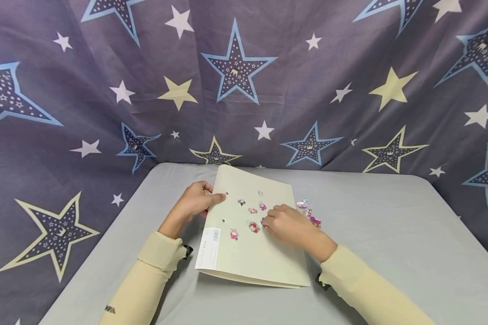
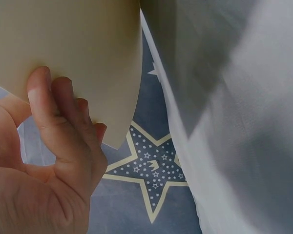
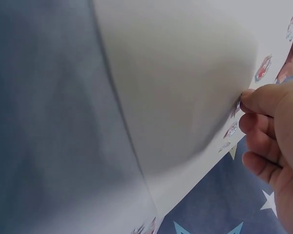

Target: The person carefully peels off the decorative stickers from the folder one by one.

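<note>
A cream folder (image 1: 264,264) lies slanted on the table, its left side lifted a little. My left hand (image 1: 193,198) grips its left edge, thumb on top; in the left wrist view the fingers (image 2: 63,112) press against the underside. Over the middle of the cover, my right hand (image 1: 290,225) pinches a small purple sticker (image 1: 263,222) at the surface, mostly hidden by the fingertips. Around it are several small cartoon stickers, among them a red one (image 1: 253,226), a pink one (image 1: 234,234) and a pale one (image 1: 260,193).
More loose stickers (image 1: 315,221) lie on the grey-covered table (image 1: 382,225) just right of the folder. A white barcode label (image 1: 208,248) is at the folder's lower left. A dark star-patterned cloth (image 1: 268,113) hangs behind the table.
</note>
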A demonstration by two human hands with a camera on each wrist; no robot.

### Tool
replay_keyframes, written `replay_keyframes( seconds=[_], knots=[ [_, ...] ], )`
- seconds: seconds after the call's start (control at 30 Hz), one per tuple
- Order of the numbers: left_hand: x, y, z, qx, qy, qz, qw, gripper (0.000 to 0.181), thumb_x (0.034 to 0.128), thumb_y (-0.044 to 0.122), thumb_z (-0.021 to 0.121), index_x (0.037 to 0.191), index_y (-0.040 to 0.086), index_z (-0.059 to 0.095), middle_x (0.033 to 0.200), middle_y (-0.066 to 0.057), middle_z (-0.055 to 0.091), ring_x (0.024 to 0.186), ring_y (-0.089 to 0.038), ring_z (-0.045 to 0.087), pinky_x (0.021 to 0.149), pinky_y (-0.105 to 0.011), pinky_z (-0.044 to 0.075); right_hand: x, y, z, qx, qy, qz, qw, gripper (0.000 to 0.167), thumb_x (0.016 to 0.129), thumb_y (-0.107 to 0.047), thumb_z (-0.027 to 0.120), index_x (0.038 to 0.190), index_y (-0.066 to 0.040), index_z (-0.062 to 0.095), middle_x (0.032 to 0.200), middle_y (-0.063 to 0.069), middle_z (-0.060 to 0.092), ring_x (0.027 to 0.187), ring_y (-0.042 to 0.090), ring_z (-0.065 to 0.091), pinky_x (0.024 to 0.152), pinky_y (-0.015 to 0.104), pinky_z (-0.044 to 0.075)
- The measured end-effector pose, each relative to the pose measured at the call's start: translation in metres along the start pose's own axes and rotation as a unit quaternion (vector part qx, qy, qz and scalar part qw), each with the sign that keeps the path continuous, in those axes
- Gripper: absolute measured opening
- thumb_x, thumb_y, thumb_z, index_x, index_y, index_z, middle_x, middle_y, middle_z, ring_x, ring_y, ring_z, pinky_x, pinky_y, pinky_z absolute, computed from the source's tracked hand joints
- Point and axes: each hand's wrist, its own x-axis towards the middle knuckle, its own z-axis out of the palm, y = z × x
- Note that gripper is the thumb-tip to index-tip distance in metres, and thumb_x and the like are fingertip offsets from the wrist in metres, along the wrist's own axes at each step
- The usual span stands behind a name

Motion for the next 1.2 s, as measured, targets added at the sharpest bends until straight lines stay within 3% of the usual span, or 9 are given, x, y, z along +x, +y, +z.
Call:
replay_keyframes(
  seconds=[0.3, 0.53, 1.2],
  knots=[
    [0.0009, 0.0001, 0.0017, -0.01, 0.001, -0.003, 0.9999, 0.043, 0.0891, 0.023, 0.079, 0.11, -0.005, 0.053, 0.083, -0.015, 0.069, 0.057, -0.02, 0.069, 0.05, -0.035, 0.059, 0.0005, -0.0034, 0.0033, -0.052, -0.007, -0.016, 0.9985, 0.001, 0.09, -0.009, 0.075, 0.09, -0.009, 0.074, 0.082, -0.001, 0.07, 0.077, 0.016, 0.063, 0.074, 0.03, 0.053],
    [0.0002, 0.001, 0.0019, -0.009, 0.005, -0.003, 0.9999, 0.042, 0.0893, 0.023, 0.078, 0.109, -0.005, 0.054, 0.086, -0.016, 0.068, 0.059, -0.021, 0.069, 0.052, -0.037, 0.06, 0.0004, -0.0059, 0.0025, -0.086, -0.006, -0.027, 0.9959, 0.009, 0.086, -0.003, 0.076, 0.092, -0.01, 0.074, 0.082, -0.002, 0.068, 0.076, 0.016, 0.06, 0.069, 0.028, 0.049],
    [0.0011, 0.0005, 0.0007, -0.007, 0.0, -0.003, 1.0, 0.043, 0.0898, 0.024, 0.078, 0.11, -0.005, 0.054, 0.087, -0.017, 0.068, 0.059, -0.021, 0.069, 0.052, -0.037, 0.06, 0.002, -0.0056, 0.0059, -0.102, 0.001, -0.018, 0.9946, 0.007, 0.089, -0.003, 0.073, 0.087, -0.008, 0.069, 0.078, 0.0, 0.064, 0.071, 0.017, 0.055, 0.064, 0.029, 0.046]
  ],
)
